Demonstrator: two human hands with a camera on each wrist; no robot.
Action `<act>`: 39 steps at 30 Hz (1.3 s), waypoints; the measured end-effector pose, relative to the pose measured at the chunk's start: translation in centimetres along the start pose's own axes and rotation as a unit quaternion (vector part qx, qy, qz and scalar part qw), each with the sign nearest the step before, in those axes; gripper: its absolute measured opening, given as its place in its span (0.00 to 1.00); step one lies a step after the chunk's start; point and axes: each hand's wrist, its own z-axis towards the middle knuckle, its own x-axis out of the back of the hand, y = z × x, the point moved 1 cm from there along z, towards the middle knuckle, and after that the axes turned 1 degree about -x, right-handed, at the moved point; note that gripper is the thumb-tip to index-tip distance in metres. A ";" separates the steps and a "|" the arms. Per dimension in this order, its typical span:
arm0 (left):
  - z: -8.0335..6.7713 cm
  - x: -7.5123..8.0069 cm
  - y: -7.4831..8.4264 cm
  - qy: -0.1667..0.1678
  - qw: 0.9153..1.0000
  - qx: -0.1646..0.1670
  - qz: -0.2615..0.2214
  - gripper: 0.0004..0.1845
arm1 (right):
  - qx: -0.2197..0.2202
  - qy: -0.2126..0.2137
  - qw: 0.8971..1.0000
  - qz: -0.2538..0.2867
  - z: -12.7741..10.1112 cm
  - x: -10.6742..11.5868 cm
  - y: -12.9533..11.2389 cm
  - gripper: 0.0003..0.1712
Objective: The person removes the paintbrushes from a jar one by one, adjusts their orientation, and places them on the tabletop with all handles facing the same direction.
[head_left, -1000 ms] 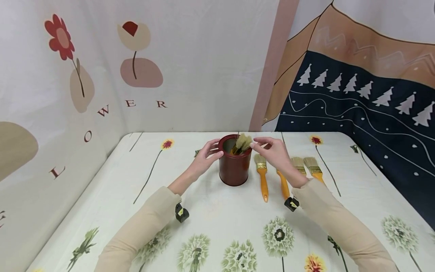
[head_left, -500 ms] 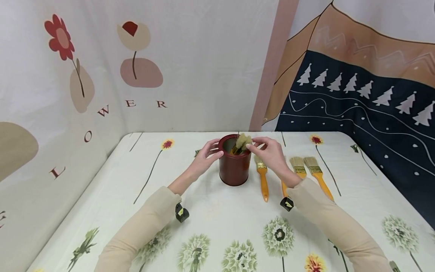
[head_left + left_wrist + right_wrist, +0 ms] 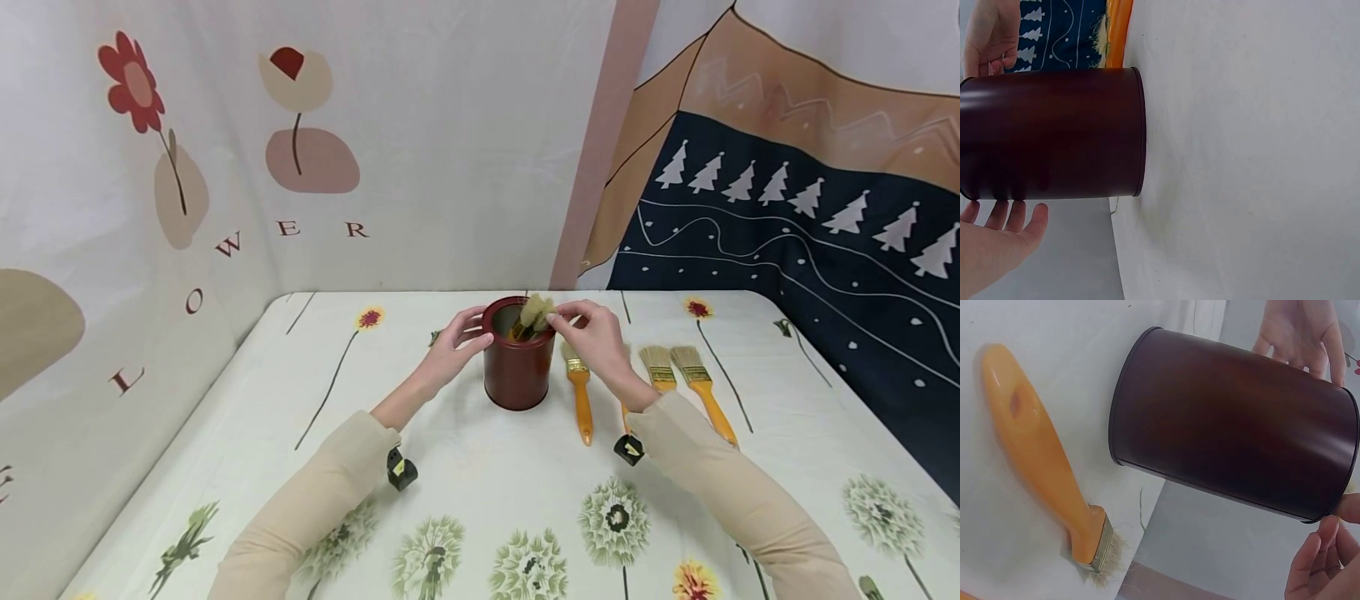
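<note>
A dark red can (image 3: pixel 516 371) stands upright on the table, with the bristles of at least one paintbrush (image 3: pixel 534 312) sticking out at its right rim. My left hand (image 3: pixel 452 335) rests against the can's left side near the top, fingertips touching the wall and thumb at the rim; its fingers (image 3: pixel 1016 215) look fairly straight in the left wrist view. At the opposite rim, my right hand (image 3: pixel 594 337) pinches the bristles between thumb and fingers. The brush handle is mostly hidden inside the can. In the right wrist view the curled fingers (image 3: pixel 1322 550) sit beside the rim.
Paintbrushes with orange handles lie right of the can: the nearest paintbrush (image 3: pixel 579 392), one partly under the right wrist, and two more, paintbrush (image 3: pixel 658 367) and paintbrush (image 3: pixel 701 387), farther right. A flower-print cloth (image 3: pixel 480 492) covers the table; fabric walls stand behind.
My right hand has moved slightly left, from the can's right edge onto the bristles, uncovering more of the brushes on the right. The left hand and can have stayed in place.
</note>
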 end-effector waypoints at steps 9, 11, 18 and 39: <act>0.0 0.0 0.1 0.000 1.000 -0.002 0.000 0.28 | 0.010 0.023 1.000 0.007 0.0 0.3 -0.3 0.10; 0.0 0.0 0.0 0.001 1.000 -0.003 -0.001 0.27 | 0.012 0.026 1.000 0.011 0.0 0.5 -0.4 0.10; 0.0 -0.1 0.0 0.006 1.000 -0.002 -0.005 0.27 | 0.032 0.040 0.998 0.037 0.0 0.9 -0.7 0.10; 0.1 0.0 -0.2 0.007 1.000 -0.006 -0.012 0.27 | 0.052 0.055 0.984 0.160 0.6 2.8 -1.0 0.12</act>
